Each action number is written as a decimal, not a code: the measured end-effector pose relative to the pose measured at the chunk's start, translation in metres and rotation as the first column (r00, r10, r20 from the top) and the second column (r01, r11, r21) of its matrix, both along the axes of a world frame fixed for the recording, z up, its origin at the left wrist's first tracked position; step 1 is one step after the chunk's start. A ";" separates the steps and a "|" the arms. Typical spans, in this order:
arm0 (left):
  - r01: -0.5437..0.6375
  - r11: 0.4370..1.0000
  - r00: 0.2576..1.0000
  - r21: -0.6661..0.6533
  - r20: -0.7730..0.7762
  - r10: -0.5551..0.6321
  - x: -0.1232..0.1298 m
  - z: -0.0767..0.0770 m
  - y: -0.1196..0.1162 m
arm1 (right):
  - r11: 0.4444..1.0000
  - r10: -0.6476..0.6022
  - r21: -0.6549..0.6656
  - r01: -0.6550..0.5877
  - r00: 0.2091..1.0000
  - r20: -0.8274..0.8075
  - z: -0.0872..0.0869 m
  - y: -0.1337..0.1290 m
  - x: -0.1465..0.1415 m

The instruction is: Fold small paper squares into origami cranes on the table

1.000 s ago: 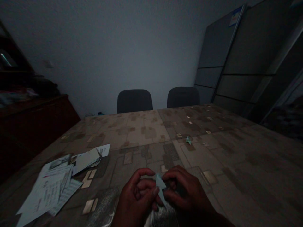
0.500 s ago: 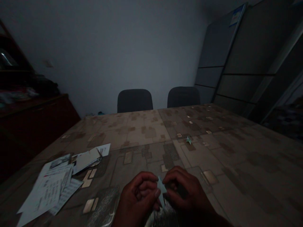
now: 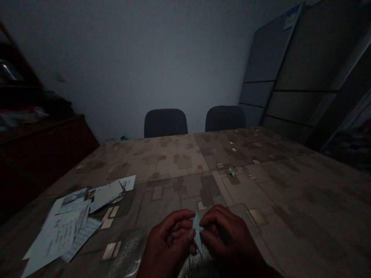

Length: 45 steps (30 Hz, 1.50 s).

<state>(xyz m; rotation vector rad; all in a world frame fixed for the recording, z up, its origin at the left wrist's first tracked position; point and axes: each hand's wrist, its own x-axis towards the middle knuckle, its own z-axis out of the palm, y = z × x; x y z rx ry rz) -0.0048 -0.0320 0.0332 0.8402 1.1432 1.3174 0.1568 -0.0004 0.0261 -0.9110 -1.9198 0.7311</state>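
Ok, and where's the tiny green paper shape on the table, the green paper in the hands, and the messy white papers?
Small pale green folded paper shape [image 3: 231, 171]: head view, point on its middle.
Pale green folded paper strip [image 3: 197, 231]: head view, point on its pointed middle.
Pile of white printed papers [image 3: 62, 231]: head view, point on the top sheet.

One camera, worn on the person's head, looks forward and down over the near edge of a patterned table [image 3: 179, 166], close above the left hand [image 3: 169, 247] and right hand [image 3: 232, 239]. Its wide view reaches across to two dark chairs [image 3: 165, 122] and the far wall [image 3: 121, 69].
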 end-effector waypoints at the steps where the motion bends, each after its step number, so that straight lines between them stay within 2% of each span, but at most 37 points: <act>1: 0.013 1.000 1.000 0.008 0.016 -0.013 0.000 0.000 0.000 | 1.000 -0.004 -0.023 0.004 1.000 0.010 0.000 0.000 0.000; 6: 0.023 1.000 0.998 0.017 0.054 -0.023 0.000 0.002 -0.001 | 0.986 -0.035 -0.162 0.032 0.999 -0.019 0.003 -0.002 0.000; 14: 0.040 0.999 0.998 0.026 0.054 -0.041 -0.001 0.001 -0.001 | 0.993 -0.024 -0.116 0.021 1.000 -0.021 0.003 -0.004 0.000; 19: 0.057 0.998 0.997 0.009 -0.051 -0.057 0.001 0.001 -0.002 | 0.984 -0.039 -0.175 0.028 0.997 -0.060 0.004 -0.003 -0.001; 23: 0.065 0.998 0.996 -0.010 -0.053 -0.066 0.002 0.002 -0.001 | 0.966 -0.028 -0.260 0.013 0.998 -0.056 0.008 -0.003 0.000; 25: 0.069 0.998 0.995 0.002 -0.069 -0.069 0.000 0.002 0.000 | 0.965 -0.027 -0.260 0.016 0.999 -0.041 0.009 -0.003 0.000; 30: 0.067 0.997 0.985 0.045 -0.160 -0.059 -0.005 0.000 0.003 | 0.985 -0.016 -0.170 0.011 1.000 -0.026 0.005 -0.004 -0.002; 33: 0.105 0.994 0.994 0.030 -0.014 -0.105 -0.006 -0.006 0.005 | 0.985 0.013 -0.173 -0.014 1.000 -0.008 0.003 -0.004 -0.002; 36: 0.131 0.990 0.985 -0.043 0.118 -0.125 -0.007 -0.013 0.009 | 0.989 0.001 -0.148 0.003 1.000 0.030 0.005 -0.004 0.000; 39: 0.143 0.983 0.986 -0.114 0.106 -0.131 -0.008 -0.015 0.014 | 1.000 0.026 -0.009 -0.026 0.998 0.055 0.005 -0.003 0.000; 42: 0.147 0.975 0.986 -0.165 0.100 -0.132 -0.007 -0.012 0.015 | 0.980 0.093 0.167 -0.108 0.991 0.098 0.003 -0.001 0.001; 45: 0.150 0.973 0.985 -0.175 0.114 -0.131 -0.006 -0.009 0.013 | 0.966 0.092 0.232 -0.117 0.989 0.115 0.000 0.001 0.003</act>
